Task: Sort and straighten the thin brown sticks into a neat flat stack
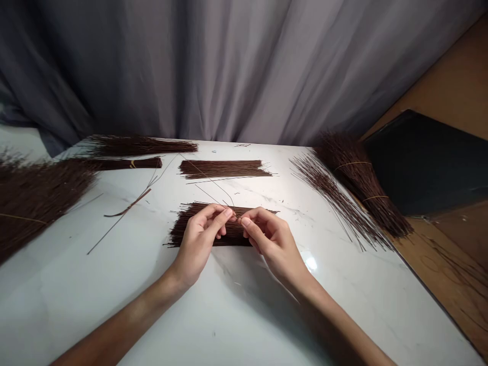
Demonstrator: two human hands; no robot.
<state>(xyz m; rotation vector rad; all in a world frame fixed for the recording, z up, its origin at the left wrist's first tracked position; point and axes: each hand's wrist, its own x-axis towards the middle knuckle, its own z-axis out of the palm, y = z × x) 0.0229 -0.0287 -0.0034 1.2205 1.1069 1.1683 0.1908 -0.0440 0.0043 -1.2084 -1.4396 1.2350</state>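
Both my hands meet fingertip to fingertip over a flat bundle of cut dark brown twigs (182,231) in the middle of the table. With thumb and forefinger, my left hand (200,236) pinches a thin twig (213,181) whose length arcs away toward the back left. My right hand (272,234) is closed the same way, thumb against forefinger, on the twig's bent end close beside the left fingertips. The exact bend or knot between the fingers is too small to make out. My hands hide part of the bundle beneath them.
A second cut twig bundle (224,168) lies behind. Long twig bundles (141,146) rest at the back left, beside a tied one (148,163). A large brushy bundle (34,198) is at left. Loose twigs (339,195) and a banded bundle (366,183) lie right, near the table's edge.
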